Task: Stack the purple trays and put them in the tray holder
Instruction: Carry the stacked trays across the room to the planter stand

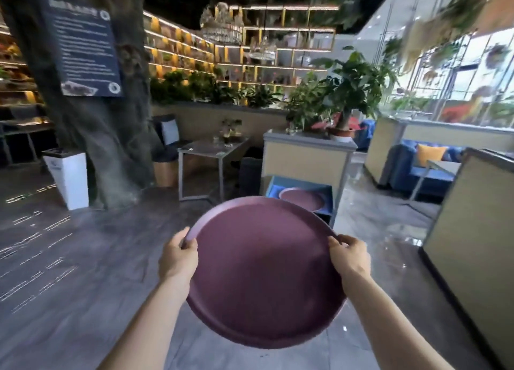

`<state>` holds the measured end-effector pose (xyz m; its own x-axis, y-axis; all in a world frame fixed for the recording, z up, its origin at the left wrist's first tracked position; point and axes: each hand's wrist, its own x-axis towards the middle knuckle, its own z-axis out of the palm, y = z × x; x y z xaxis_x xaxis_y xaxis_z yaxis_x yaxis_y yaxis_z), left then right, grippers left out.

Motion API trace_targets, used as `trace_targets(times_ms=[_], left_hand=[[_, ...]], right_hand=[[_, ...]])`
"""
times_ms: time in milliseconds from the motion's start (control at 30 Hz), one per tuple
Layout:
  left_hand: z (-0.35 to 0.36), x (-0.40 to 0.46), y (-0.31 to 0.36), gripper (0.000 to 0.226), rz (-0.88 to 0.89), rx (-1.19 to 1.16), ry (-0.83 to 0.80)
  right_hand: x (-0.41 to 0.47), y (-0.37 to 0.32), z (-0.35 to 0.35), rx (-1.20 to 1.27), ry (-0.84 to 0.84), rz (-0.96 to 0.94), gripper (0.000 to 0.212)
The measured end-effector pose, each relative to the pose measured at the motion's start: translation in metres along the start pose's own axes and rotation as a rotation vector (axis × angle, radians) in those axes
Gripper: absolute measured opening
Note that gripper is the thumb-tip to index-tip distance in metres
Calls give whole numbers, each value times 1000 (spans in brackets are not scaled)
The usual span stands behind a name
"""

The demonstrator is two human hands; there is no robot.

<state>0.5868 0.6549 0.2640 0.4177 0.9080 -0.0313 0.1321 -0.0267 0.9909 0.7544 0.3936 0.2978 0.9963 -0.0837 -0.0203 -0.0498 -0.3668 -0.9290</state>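
Note:
A large round purple tray (262,272) is held level in front of me, above the floor. My left hand (179,255) grips its left rim and my right hand (349,254) grips its right rim. Just beyond it stands a blue box-shaped tray holder (328,200), and a second purple tray (303,198) lies flat inside it. The near tray hides the holder's front edge.
A beige partition with potted plants (308,152) rises behind the holder. A metal-legged table (211,150) stands left of it. A tree-like pillar (91,119) and a white bin (69,177) are at the left. Another beige partition (470,241) stands at the right.

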Motion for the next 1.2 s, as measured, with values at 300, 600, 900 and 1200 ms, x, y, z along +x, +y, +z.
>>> trace_targets(times_ms=[300, 600, 900, 1200], left_hand=[[144, -19, 13, 43, -1, 41, -167], [222, 15, 17, 44, -1, 77, -204], [296, 116, 8, 42, -14, 85, -212], [384, 271, 21, 43, -7, 101, -268]], right_hand=[[93, 46, -80, 3, 126, 117, 45], [157, 65, -74, -6, 175, 152, 42], [252, 52, -2, -44, 212, 158, 37], [376, 9, 100, -81, 210, 189, 34]])
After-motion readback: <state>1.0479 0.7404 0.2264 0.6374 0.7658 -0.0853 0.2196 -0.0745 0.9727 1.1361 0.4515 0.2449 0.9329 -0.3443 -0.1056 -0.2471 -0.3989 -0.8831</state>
